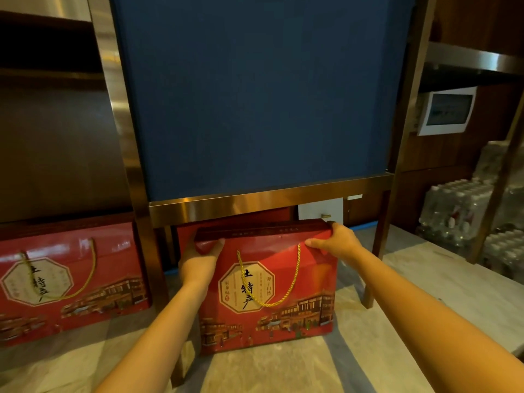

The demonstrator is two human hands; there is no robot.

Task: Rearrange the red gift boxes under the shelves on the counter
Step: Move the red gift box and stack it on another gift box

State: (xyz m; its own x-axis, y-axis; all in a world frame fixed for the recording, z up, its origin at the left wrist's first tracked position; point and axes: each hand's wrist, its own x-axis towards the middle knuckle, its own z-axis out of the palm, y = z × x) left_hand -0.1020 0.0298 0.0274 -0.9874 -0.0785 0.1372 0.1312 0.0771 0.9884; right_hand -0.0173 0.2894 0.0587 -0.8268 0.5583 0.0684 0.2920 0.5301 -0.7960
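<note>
My left hand [200, 258] and right hand [334, 241] clamp the red cardboard gift box [269, 296] by its top corners, steadying it upright on the tabletop [368, 358].

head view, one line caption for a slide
Both hands, left hand and right hand, grip a red gift box under the shelf.

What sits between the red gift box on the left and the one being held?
In the head view, a metal shelf leg stands between the left gift box and the held gift box, with a dark gap beside it.
</note>
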